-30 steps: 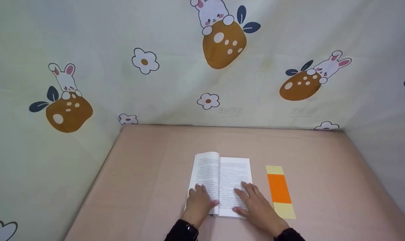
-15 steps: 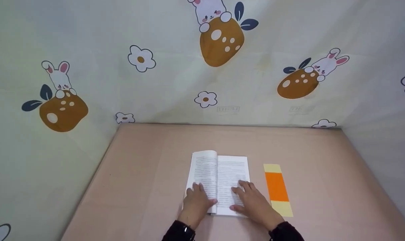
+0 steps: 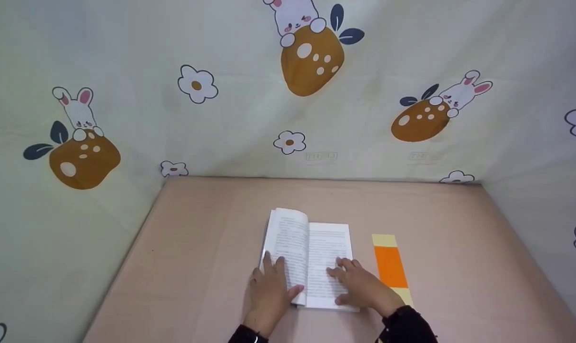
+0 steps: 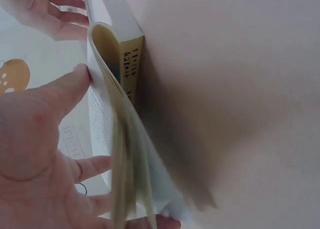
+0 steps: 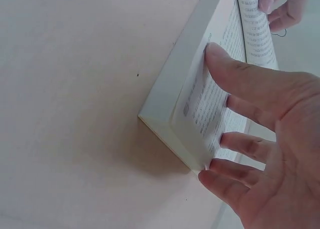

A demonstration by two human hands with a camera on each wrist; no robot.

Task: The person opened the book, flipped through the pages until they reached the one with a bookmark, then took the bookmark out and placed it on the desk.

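An open book (image 3: 326, 243) of printed text lies on the table, its left pages (image 3: 290, 238) rising in a curve off the fold. My left hand (image 3: 269, 290) lies over the outer part of those pages, fingers spread and thumb towards the fold. In the left wrist view the loose pages (image 4: 125, 139) bow and fan apart, with a fingertip (image 4: 169, 222) showing past their outer edge. My right hand (image 3: 364, 285) rests on the right page, its thumb (image 5: 218, 51) near the lower edge and its other fingertips towards the outer side.
A strip with an orange middle and pale yellow ends (image 3: 391, 267) lies right of the book, its lower end partly behind the right wrist. Pinkish-tan covering spreads over the table (image 3: 197, 238). Cloth walls (image 3: 240, 109) printed with rabbits and flowers surround it.
My left hand has shifted outward, and the left pages now stand higher, their top edge farther up. My right hand has turned slightly and stays on the right page. The head view has drifted slightly.
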